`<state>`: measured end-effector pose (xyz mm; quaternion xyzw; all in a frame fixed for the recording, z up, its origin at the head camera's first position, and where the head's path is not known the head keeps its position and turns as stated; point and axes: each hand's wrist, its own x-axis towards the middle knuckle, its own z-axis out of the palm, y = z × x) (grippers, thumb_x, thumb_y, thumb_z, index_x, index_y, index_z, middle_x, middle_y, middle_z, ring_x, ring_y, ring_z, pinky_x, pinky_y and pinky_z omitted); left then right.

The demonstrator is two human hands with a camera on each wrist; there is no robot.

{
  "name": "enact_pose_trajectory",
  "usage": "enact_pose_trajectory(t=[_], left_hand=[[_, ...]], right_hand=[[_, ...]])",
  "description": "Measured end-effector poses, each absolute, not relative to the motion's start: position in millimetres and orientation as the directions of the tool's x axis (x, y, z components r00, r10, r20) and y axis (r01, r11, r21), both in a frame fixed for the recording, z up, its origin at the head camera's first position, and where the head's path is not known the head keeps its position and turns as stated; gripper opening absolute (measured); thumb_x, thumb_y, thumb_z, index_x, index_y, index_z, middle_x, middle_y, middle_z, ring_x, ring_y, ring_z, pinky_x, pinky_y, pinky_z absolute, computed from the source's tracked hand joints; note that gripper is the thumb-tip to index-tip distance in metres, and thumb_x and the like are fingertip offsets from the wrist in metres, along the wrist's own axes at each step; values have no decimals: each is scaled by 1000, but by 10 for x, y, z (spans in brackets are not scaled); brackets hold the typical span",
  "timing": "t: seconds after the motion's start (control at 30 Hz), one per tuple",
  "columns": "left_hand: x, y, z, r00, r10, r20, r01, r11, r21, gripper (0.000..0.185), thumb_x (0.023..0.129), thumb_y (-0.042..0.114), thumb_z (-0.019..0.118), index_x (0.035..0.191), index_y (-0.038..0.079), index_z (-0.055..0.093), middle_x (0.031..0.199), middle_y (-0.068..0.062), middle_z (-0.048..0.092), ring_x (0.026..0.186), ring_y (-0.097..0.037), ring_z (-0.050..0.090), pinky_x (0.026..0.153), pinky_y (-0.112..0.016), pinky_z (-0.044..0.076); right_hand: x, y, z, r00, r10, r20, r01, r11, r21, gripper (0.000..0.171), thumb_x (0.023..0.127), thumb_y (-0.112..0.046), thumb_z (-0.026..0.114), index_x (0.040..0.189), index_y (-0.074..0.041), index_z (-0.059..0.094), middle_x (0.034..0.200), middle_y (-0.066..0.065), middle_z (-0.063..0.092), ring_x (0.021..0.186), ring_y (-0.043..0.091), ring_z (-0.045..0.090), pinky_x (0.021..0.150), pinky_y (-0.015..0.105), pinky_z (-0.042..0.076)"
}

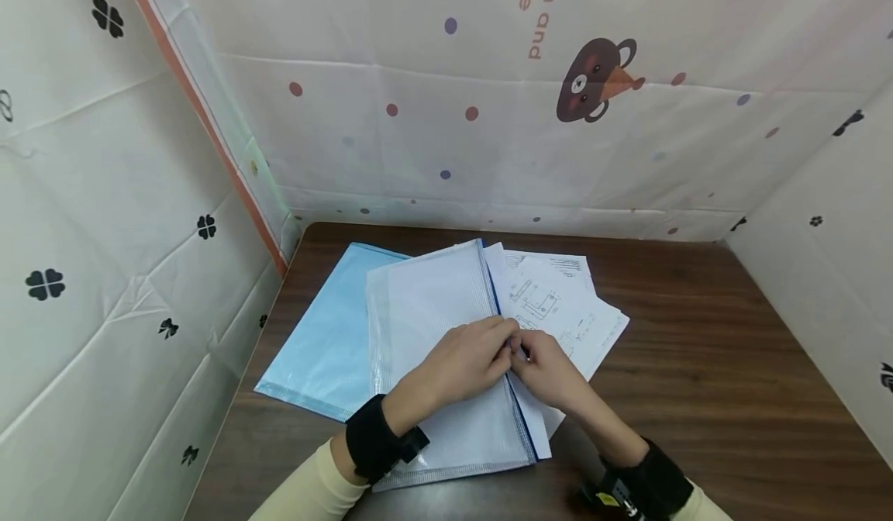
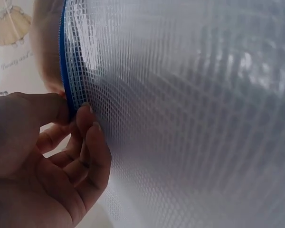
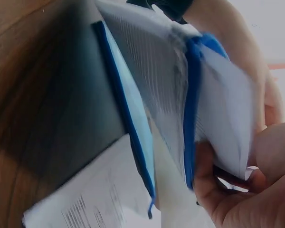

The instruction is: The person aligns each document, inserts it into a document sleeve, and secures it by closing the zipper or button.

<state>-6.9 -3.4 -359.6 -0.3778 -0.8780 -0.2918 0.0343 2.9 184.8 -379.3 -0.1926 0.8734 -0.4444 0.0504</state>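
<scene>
A white mesh zip pouch (image 1: 432, 304) lies on the brown table (image 1: 698, 366), its blue zipper edge (image 1: 491, 288) along its right side. My left hand (image 1: 502, 348) pinches that edge about halfway along; in the left wrist view my thumb and fingers (image 2: 80, 123) close on the blue strip (image 2: 66, 71) of the mesh (image 2: 190, 118). My right hand (image 1: 525, 349) meets it from the right and pinches the small metal zipper pull (image 3: 228, 183). In the right wrist view the pouch mouth (image 3: 192, 109) gapes open. Printed sheets (image 1: 565, 304) lie under the pouch's right side.
A light blue folder (image 1: 328, 335) lies beneath the pouch, sticking out to the left. Patterned white sheeting (image 1: 488, 118) walls the table at the back and on both sides. Bare wood (image 1: 732, 428) shows to the right of the papers.
</scene>
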Motion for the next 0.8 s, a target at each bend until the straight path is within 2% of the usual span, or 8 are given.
enact_pose_trajectory(t=[0.1, 0.23, 0.37, 0.53, 0.8], left_hand=[[-73, -26, -3614, -717, 636, 285, 672, 521, 526, 5, 104, 10, 63, 103, 15, 61, 90, 7, 56, 78, -7, 52, 67, -18, 42], [-86, -16, -3625, -713, 636, 295, 660, 468, 587, 10, 104, 6, 59, 104, 16, 59, 93, 7, 56, 82, -8, 51, 72, -18, 43], [-90, -1, -3626, -691, 657, 302, 663, 408, 628, 12, 105, 4, 55, 105, 16, 58, 95, 6, 56, 84, -10, 51, 75, -19, 42], [-73, -20, -3607, -677, 677, 287, 655, 377, 655, 13, 106, 4, 56, 102, 17, 58, 93, 6, 55, 83, -9, 51, 74, -19, 43], [-59, -35, -3543, -659, 699, 277, 659, 360, 660, 14, 102, 2, 58, 100, 16, 60, 86, 5, 53, 77, -8, 50, 70, -18, 41]], right_hand=[[32, 1783, -3824, -929, -365, 59, -252, 509, -823, 25, 100, 4, 60, 78, -9, 58, 79, 0, 59, 71, 13, 56, 63, 25, 43], [39, 1728, -3850, -939, -345, 9, -176, 456, -872, 30, 100, 5, 56, 74, -8, 52, 74, 1, 52, 66, 14, 53, 58, 24, 42], [45, 1724, -3873, -937, -348, -17, -143, 430, -891, 23, 101, 7, 50, 82, -4, 53, 73, 2, 47, 62, 14, 51, 55, 24, 40], [52, 1741, -3902, -924, -381, -38, -125, 393, -911, 12, 102, 7, 48, 94, 1, 55, 81, 5, 50, 69, 17, 54, 59, 24, 43], [99, 1752, -3910, -922, -383, -49, -114, 391, -913, 5, 107, 0, 48, 103, 2, 50, 85, 7, 51, 73, 19, 55, 63, 26, 45]])
